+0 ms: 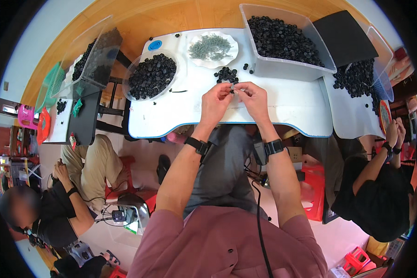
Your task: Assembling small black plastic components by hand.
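Note:
Over the white table (282,109), my left hand (214,104) and my right hand (254,101) meet with their fingertips pinched together. A small black piece (232,91) sits between them, mostly covered by the fingers; its exact shape is too small to tell. Both hands are closed, and anything else in the right fingertips is hidden. Just beyond my fingers lies a loose heap of small black caps (226,73). Behind it is a scalloped white plate (193,54) holding a pile of thin grey-green pieces (213,46).
Left of the plate, a clear round tray (129,95) holds many black caps. A large translucent bin (287,69) of caps stands at the back right. A blue ring-shaped object (155,45) lies at the far left corner. Co-workers sit at both sides; a cable hangs down my front.

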Motion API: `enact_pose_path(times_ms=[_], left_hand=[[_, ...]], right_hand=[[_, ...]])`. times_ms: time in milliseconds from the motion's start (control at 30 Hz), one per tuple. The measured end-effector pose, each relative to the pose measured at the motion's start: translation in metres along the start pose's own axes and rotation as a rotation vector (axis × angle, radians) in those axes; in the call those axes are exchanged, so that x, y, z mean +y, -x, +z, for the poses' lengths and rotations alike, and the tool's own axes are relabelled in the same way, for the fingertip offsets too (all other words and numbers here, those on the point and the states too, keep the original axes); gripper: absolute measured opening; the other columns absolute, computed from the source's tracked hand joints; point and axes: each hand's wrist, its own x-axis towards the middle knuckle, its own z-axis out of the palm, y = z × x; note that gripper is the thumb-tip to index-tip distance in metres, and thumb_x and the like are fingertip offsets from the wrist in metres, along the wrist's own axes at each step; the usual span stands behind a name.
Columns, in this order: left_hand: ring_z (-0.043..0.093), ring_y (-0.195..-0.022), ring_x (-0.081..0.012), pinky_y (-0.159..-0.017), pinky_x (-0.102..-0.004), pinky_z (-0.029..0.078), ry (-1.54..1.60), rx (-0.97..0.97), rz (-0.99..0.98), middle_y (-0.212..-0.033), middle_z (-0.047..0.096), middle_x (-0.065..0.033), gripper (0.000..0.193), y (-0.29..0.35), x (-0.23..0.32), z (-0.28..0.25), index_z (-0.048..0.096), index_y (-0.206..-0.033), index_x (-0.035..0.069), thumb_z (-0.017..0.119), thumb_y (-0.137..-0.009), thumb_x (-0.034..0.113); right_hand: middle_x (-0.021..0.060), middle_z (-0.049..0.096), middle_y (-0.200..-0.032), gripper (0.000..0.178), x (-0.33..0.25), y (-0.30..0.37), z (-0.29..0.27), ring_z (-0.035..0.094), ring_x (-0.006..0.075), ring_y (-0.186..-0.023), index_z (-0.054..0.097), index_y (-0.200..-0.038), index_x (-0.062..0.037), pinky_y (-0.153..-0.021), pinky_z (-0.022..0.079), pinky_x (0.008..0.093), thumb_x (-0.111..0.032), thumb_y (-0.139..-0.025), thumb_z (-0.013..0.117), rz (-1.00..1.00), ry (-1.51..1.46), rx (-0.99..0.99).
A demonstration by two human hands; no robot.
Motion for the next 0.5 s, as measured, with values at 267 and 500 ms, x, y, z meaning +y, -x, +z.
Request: enact_pose_path(times_ms=[267, 500], left_hand=[[0.066, -0.085, -0.0104, -0.079, -0.0251, 0.055, 0.018, -0.018, -0.002, -0.098, 0.071, -0.0066, 0.032, 0.003, 0.002, -0.002, 0.067, -0.117, 0.001, 0.073, -0.085, 0.0], [0.068, -0.088, -0.0114, -0.081, -0.0255, 0.055, 0.009, -0.003, -0.018, -0.098, 0.073, -0.0079, 0.03, 0.004, 0.006, -0.002, 0.069, -0.115, 0.0, 0.075, -0.086, 0.003]], right_hand=[[0.0008, 0.069, -0.082, 0.013, 0.0, 0.001, -0.004, 0.06, 0.005, -0.069, 0.072, -0.103, -0.0008, -0.061, 0.048, 0.0216, -0.007, -0.091, 0.069, -0.018, 0.053, -0.005], [0.0003, 0.069, -0.085, 0.011, 0.004, 0.001, -0.005, 0.06, 0.0046, -0.072, 0.072, -0.099, 0.0002, -0.064, 0.05, 0.0216, -0.007, -0.091, 0.069, 0.033, 0.092, -0.043]])
